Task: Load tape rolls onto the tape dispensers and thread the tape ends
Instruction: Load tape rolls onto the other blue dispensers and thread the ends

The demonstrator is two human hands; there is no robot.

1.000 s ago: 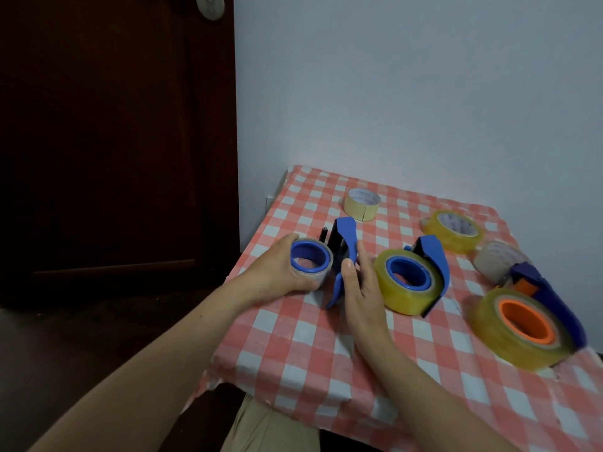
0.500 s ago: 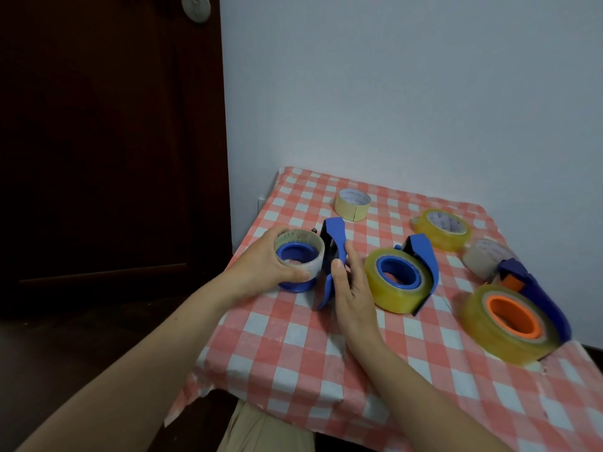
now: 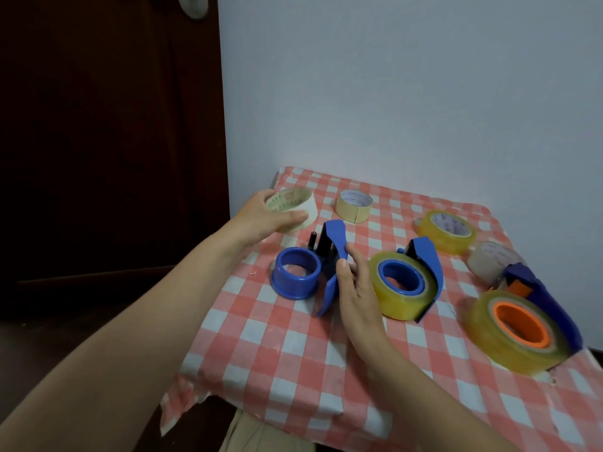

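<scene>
Left hand [image 3: 261,216] curls fingers round a pale roll [image 3: 295,205]; right hand [image 3: 355,291] grips the blue dispenser [image 3: 336,238].

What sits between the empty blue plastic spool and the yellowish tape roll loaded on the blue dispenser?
The blue plastic dispenser frame, gripped by the right hand, seen in the head view.
</scene>
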